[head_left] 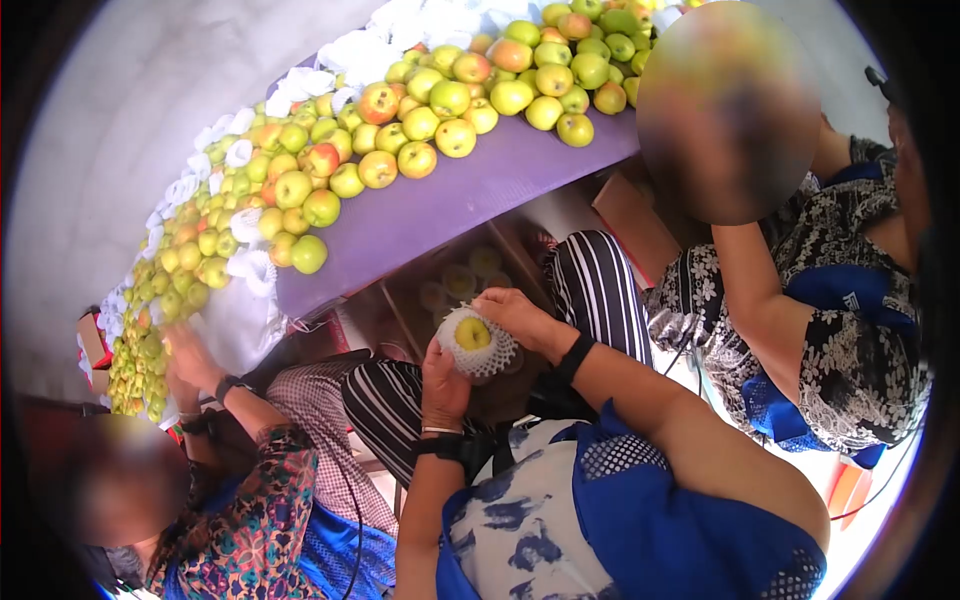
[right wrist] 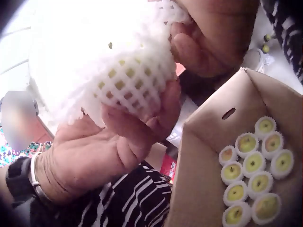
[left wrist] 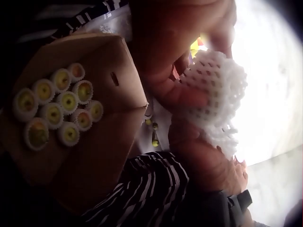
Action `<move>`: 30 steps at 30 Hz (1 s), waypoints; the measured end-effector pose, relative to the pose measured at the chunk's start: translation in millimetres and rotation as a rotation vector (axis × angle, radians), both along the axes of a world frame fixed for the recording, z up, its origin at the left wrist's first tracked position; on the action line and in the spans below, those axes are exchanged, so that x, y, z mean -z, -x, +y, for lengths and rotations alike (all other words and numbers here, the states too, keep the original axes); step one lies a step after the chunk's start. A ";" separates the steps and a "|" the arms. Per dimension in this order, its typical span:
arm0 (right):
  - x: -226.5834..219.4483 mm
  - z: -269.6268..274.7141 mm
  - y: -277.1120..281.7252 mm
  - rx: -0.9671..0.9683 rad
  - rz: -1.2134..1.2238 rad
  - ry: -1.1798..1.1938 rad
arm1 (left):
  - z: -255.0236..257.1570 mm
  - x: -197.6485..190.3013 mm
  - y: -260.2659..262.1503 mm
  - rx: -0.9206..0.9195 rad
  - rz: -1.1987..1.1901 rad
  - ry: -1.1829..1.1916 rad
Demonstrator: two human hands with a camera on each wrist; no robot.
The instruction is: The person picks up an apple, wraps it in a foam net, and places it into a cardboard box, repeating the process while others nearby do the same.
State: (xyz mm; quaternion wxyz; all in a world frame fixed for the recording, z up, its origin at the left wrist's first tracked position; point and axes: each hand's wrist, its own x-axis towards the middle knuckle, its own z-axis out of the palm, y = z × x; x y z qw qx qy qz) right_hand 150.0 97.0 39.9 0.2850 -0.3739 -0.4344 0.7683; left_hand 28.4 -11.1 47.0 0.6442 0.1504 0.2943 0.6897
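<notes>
A yellow-green apple (head_left: pixel 472 334) sits in a white foam net (head_left: pixel 490 357) above the lap, its top showing. My left hand (head_left: pixel 446 388) holds it from below and the left, fingers curled round the net. On the upper right side, my right hand (head_left: pixel 520 318) pinches the net's edge. In the right wrist view the left hand (right wrist: pixel 113 146) cups the netted apple (right wrist: pixel 132 85), and the right hand (right wrist: pixel 203 47) grips the net's far edge. The left wrist view shows both hands around the net (left wrist: pixel 213 87).
A cardboard box (right wrist: pixel 199 142) below holds several netted apples (right wrist: pixel 254 162). Many loose apples (head_left: pixel 417 160) and white foam nets (head_left: pixel 358 55) cover the purple-edged table (head_left: pixel 400 215) ahead. One person sits at the left, with hands (head_left: pixel 193 360) at the apples; another sits at the right.
</notes>
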 end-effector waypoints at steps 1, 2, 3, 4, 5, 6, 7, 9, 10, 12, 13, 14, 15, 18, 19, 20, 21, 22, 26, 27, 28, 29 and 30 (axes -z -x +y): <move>4.7 -0.6 2.0 0.034 -0.037 -0.052 | -0.1 1.5 0.9 -0.038 0.042 0.014; 10.1 -1.8 3.2 0.028 -0.037 -0.059 | 0.1 3.5 1.8 -0.044 0.041 0.008; 16.5 -3.5 3.6 0.087 -0.079 -0.056 | 0.4 6.1 2.0 -0.069 0.072 0.006; 22.5 -5.1 4.8 0.148 -0.122 -0.053 | 1.2 6.4 1.3 -0.092 0.102 0.005; 29.0 -6.5 7.3 0.147 -0.124 -0.059 | 1.3 6.7 -0.1 -0.093 0.100 -0.001; 35.5 -8.0 10.3 0.218 -0.170 -0.094 | 1.1 7.1 -1.6 -0.093 0.119 0.010; 37.3 -9.1 13.2 0.288 -0.215 -0.127 | 1.0 7.0 -2.9 -0.092 0.139 0.024; 41.3 -9.8 17.9 0.363 -0.098 -0.063 | 1.4 8.2 -5.5 -0.096 0.082 0.022; 39.1 -10.6 20.7 0.437 0.021 0.003 | 1.0 9.0 -5.2 -0.098 0.027 0.020; 33.8 -12.7 24.9 0.446 0.071 0.028 | 1.1 13.8 -1.4 -0.084 -0.058 0.013; 31.4 -13.7 25.8 0.455 0.121 0.058 | 1.2 13.7 -0.7 -0.069 -0.142 0.010; 34.4 -14.6 26.6 0.453 0.119 0.057 | 0.7 13.4 -0.7 -0.070 -0.145 0.008; 41.1 -15.6 28.0 0.453 0.112 -0.053 | 0.5 13.7 -0.9 -0.057 -0.154 0.000; 62.2 -18.1 33.2 0.461 0.014 -0.260 | -1.3 16.1 0.5 -0.027 -0.223 -0.014; 66.5 -19.0 34.8 0.470 -0.075 -0.357 | -1.3 17.8 2.1 -0.010 -0.279 -0.019; 67.8 -19.5 35.2 0.425 -0.284 -0.598 | -2.4 22.3 4.7 -0.019 -0.252 -0.031; 68.6 -18.0 34.0 0.380 -0.510 -0.838 | -3.6 28.3 7.4 -0.014 -0.233 -0.049; 58.2 -23.8 34.4 0.436 -0.337 -0.771 | -7.4 34.9 12.7 0.001 -0.263 -0.067; 63.6 -27.8 32.8 0.322 -0.489 -0.884 | -4.4 33.3 16.8 0.021 -0.297 -0.009; 55.0 -30.2 31.6 0.344 -0.397 -0.701 | 4.6 32.5 9.5 0.042 -0.302 -0.013; 55.2 -25.1 27.1 0.338 -0.390 -0.688 | 4.2 29.5 12.7 0.033 -0.287 0.025; 57.5 -15.8 18.7 0.197 -0.603 -0.943 | -3.5 26.8 20.4 -0.002 -0.264 0.063; 56.7 -12.2 16.5 0.033 -0.784 -1.198 | -6.2 29.2 23.4 0.028 -0.212 0.030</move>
